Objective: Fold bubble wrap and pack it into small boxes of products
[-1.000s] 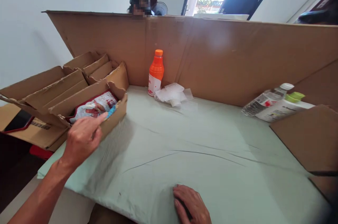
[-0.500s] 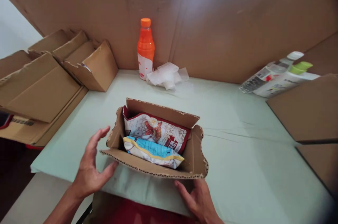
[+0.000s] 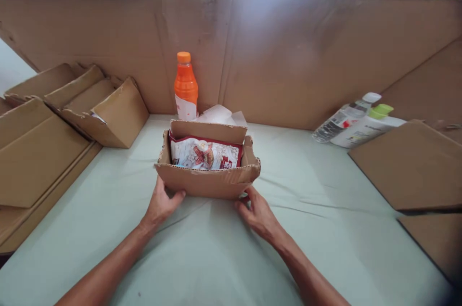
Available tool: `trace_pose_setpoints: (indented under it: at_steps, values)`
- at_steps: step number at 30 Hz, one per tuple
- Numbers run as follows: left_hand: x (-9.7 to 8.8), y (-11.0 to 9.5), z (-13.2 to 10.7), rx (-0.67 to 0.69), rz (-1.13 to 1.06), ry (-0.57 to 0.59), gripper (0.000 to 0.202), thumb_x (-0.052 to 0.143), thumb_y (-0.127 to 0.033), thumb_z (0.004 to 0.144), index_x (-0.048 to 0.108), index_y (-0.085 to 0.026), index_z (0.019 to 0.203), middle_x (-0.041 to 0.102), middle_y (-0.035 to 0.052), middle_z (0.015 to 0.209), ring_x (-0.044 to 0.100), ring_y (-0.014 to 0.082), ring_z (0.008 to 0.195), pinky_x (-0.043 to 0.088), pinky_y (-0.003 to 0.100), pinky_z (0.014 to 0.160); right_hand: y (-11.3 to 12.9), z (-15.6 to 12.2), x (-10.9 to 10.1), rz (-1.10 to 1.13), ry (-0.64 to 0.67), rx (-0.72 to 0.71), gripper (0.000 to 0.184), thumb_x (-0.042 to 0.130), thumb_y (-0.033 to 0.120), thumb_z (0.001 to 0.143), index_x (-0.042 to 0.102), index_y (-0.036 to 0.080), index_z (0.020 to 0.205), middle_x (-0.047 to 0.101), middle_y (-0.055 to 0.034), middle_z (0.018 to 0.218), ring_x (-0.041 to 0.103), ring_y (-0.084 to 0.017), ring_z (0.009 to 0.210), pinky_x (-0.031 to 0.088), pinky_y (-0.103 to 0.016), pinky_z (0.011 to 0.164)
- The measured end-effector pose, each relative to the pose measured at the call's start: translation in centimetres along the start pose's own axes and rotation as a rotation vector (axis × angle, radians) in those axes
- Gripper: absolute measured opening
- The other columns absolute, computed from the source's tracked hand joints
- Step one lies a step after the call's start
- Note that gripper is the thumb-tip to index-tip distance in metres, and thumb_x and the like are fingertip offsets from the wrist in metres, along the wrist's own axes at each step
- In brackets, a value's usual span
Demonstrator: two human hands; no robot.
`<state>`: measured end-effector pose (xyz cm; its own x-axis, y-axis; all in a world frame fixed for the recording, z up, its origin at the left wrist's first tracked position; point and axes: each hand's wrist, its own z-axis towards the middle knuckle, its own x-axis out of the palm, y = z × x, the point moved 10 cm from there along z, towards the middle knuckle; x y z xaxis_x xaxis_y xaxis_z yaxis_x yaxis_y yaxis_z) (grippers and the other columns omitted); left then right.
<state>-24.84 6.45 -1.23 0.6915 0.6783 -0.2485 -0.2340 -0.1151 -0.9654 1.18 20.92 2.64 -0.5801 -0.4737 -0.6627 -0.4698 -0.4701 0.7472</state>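
Observation:
An open cardboard box [image 3: 202, 182] with ragged top edges sits on the pale green cloth in the middle. My left hand [image 3: 160, 206] grips its lower front left corner, thumb against the front wall. At the lower front right corner my right hand [image 3: 257, 212] holds the box, its fingers partly hidden behind it. A small bit of green and red shows beside those fingers; I cannot make out what it is. Inside the box stands a white and dark red printed food bag [image 3: 202, 153]. Only a sliver of a blue packet [image 3: 179, 166] shows behind the front wall.
Behind the box stand an orange bottle [image 3: 186, 87] and crumpled clear plastic [image 3: 216, 114]. Cardboard boxes [image 3: 124, 113] line the left side. On the right, a water bottle [image 3: 341, 121] and a white bottle with a green cap [image 3: 361, 132] lean near cardboard pieces [image 3: 407, 166].
The box has moved away from me, toward the crumpled plastic. My left hand, apart from it before, now grips its corner. My view has tilted up, showing the room beyond the cardboard wall.

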Motion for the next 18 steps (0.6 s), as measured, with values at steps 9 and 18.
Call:
trace_pose_setpoints:
  at_steps: [9, 18]
  values:
    - [0.4, 3.1, -0.7, -0.016, -0.078, -0.009, 0.065, 0.072, -0.048, 0.08, 0.051, -0.019, 0.135, 0.058, 0.0172, 0.139, 0.05, 0.0351, 0.137, 0.037, 0.054, 0.118, 0.9, 12.1, -11.1, -0.113, -0.317, -0.206, 0.029, 0.052, 0.028, 0.09, 0.073, 0.023, 0.11, 0.075, -0.0075, 0.115, 0.069, -0.025, 0.105, 0.055, -0.041, 0.089]
    - [-0.1, 4.7, -0.8, -0.044, 0.019, 0.003, 0.056, 0.071, -0.06, 0.076, 0.067, -0.022, 0.117, 0.07, 0.0159, 0.12, 0.056, 0.0409, 0.131, 0.036, 0.059, 0.118, 3.8, 26.0, -9.3, -0.305, -0.415, -0.281, 0.024, 0.052, 0.023, 0.09, 0.074, 0.018, 0.095, 0.075, -0.0097, 0.107, 0.067, -0.026, 0.101, 0.051, -0.043, 0.095]
